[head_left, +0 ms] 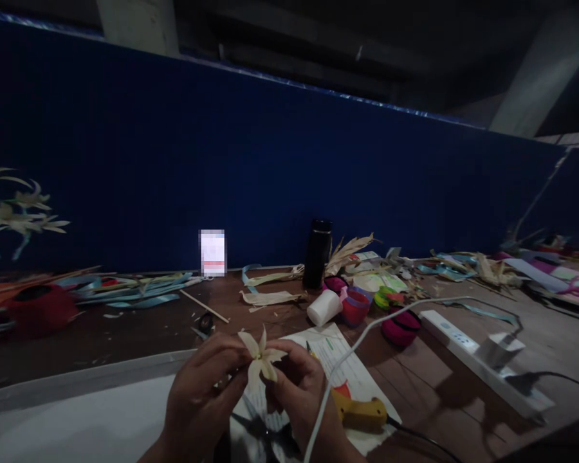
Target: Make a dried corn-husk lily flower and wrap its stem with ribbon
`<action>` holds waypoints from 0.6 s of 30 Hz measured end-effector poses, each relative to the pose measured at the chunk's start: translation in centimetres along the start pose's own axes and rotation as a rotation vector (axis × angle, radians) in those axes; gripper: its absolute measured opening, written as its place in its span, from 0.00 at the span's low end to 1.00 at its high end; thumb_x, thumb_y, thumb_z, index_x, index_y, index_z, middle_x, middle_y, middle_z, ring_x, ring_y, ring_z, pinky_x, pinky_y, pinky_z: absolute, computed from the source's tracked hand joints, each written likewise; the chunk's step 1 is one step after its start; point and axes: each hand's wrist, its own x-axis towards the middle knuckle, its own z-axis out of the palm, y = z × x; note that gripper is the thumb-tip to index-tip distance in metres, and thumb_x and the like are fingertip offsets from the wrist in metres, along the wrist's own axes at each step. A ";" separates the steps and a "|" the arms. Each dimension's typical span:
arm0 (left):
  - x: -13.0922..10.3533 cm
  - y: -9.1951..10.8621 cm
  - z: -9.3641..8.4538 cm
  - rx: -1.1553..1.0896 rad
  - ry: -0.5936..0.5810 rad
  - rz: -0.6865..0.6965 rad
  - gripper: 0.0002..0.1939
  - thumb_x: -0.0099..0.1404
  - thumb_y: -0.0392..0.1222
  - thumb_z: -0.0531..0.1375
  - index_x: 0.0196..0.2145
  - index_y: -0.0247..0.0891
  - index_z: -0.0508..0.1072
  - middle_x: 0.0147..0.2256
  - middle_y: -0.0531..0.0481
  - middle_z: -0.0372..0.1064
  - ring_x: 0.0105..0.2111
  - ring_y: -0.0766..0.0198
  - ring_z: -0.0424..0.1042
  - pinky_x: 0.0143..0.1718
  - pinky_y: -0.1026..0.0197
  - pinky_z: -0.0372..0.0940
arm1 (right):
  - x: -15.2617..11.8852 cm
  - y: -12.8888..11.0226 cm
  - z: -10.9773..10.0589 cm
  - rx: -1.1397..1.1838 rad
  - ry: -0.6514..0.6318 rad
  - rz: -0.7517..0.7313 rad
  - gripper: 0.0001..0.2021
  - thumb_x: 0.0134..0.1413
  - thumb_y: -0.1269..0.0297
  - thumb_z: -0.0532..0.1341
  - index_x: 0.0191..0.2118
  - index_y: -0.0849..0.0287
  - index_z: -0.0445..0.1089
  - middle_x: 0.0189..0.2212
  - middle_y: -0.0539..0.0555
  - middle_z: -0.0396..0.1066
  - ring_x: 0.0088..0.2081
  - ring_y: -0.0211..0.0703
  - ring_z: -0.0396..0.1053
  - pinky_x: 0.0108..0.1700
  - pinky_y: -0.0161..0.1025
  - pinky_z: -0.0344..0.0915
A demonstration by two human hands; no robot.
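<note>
Between my two hands is a cream-coloured flower [261, 360] with pointed petals, facing up toward me. My left hand [207, 386] pinches it from the left with thumb and fingers. From the right, my right hand [296, 382] grips it with its thumb near the lower petals. The flower's back and any stem are hidden by the petals and fingers. Under the hands lie a printed paper sheet [352, 366] and dark-handled scissors [265, 434]. Just right of my right hand is a yellow-handled tool [361, 411] with a black cord, perhaps a glue gun.
A white cable [367, 331] arches past my right hand to a power strip [482, 366]. Behind stand a black bottle [317, 254], a white roll [324, 308] and a cup [356, 305]. Husk strips and ribbons litter the back. A white tray [87, 411] lies left; finished-looking flowers [17, 215] stand far left.
</note>
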 end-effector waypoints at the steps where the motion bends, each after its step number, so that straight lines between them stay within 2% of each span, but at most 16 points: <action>1: 0.0 0.0 0.0 0.004 -0.009 0.004 0.04 0.57 0.31 0.60 0.27 0.37 0.71 0.28 0.51 0.68 0.29 0.67 0.69 0.30 0.68 0.64 | 0.1 0.1 0.0 0.009 0.014 0.011 0.15 0.42 0.56 0.66 0.35 0.60 0.72 0.13 0.44 0.59 0.14 0.27 0.52 0.16 0.27 0.49; 6: -0.1 -0.1 0.0 -0.020 -0.083 0.044 0.08 0.59 0.30 0.58 0.34 0.40 0.74 0.30 0.50 0.69 0.31 0.67 0.69 0.32 0.67 0.65 | 0.5 0.3 -0.4 0.070 0.078 0.088 0.13 0.35 0.60 0.69 0.29 0.61 0.74 0.14 0.44 0.61 0.13 0.25 0.50 0.15 0.26 0.47; 11: 0.2 -0.2 -0.1 0.018 -0.129 0.107 0.11 0.61 0.32 0.55 0.39 0.41 0.73 0.34 0.48 0.71 0.33 0.66 0.71 0.33 0.67 0.66 | 0.5 0.1 -0.7 0.091 0.104 0.127 0.12 0.35 0.60 0.69 0.29 0.62 0.74 0.14 0.45 0.64 0.13 0.26 0.53 0.14 0.26 0.48; 15: 0.1 -0.4 -0.1 0.139 -0.054 0.148 0.10 0.60 0.35 0.58 0.40 0.42 0.73 0.34 0.49 0.74 0.34 0.64 0.74 0.33 0.66 0.68 | 0.5 -0.1 -0.5 0.079 0.152 0.078 0.16 0.35 0.60 0.70 0.33 0.62 0.74 0.19 0.48 0.69 0.14 0.27 0.56 0.15 0.27 0.49; 18: -0.2 -0.4 -0.1 0.191 -0.029 0.105 0.07 0.58 0.38 0.59 0.36 0.42 0.74 0.32 0.51 0.76 0.32 0.64 0.75 0.32 0.66 0.69 | 0.5 -0.2 -0.4 0.054 0.186 0.060 0.15 0.37 0.60 0.69 0.32 0.64 0.75 0.15 0.48 0.67 0.16 0.29 0.58 0.18 0.29 0.52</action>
